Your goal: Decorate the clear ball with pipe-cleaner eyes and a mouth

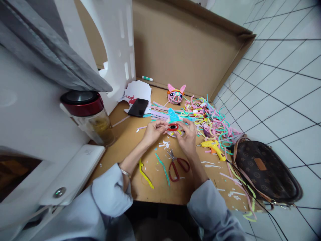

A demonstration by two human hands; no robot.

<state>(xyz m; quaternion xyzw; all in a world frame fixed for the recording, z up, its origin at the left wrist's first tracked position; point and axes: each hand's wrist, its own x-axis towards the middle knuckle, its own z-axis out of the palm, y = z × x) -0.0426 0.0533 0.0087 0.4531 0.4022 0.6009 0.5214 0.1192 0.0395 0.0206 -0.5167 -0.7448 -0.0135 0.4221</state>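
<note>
Blue-eared figure over tabletop, between left hand and right hand; both grips pinch it near red ring, exact contact unclear. Likely light, soft, easily bent; best held by sides.

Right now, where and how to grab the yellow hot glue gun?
By the handle, probably with the right hand once free, from the near right. The yellow hot glue gun appears to lie on its side, nozzle pointing left, handle slanting toward that side. Avoid the nozzle; it may be hot.
</note>
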